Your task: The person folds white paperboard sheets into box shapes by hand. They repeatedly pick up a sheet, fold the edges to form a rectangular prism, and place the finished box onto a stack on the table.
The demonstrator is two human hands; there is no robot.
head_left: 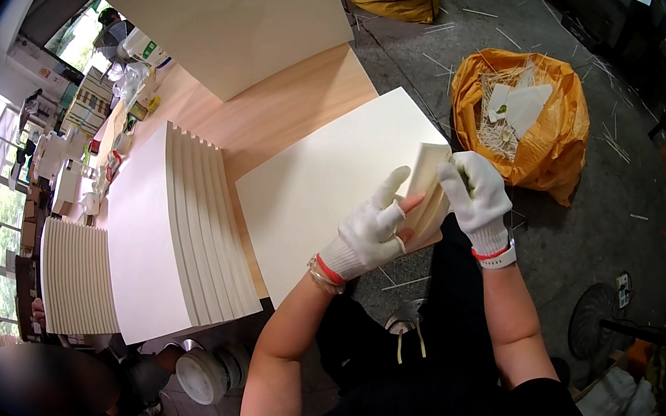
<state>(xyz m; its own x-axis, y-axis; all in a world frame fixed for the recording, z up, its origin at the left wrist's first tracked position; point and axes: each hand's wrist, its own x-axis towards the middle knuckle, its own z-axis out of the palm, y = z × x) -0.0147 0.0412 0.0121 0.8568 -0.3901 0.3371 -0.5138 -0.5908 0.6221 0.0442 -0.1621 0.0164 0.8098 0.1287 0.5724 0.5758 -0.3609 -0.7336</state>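
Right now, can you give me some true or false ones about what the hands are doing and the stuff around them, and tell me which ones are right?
1. The left hand and the right hand both wear white gloves. True.
2. The open bag full of scraps is blue. False: the open bag is orange.
3. Bare fingertips poke out of the left glove. True.
4. Both hands are far away from the pale piece. False: both hands are at the pale piece.
5. A white band goes around the right wrist. True.
6. The tall stack of boards is on the picture's right. False: the stack is on the left.
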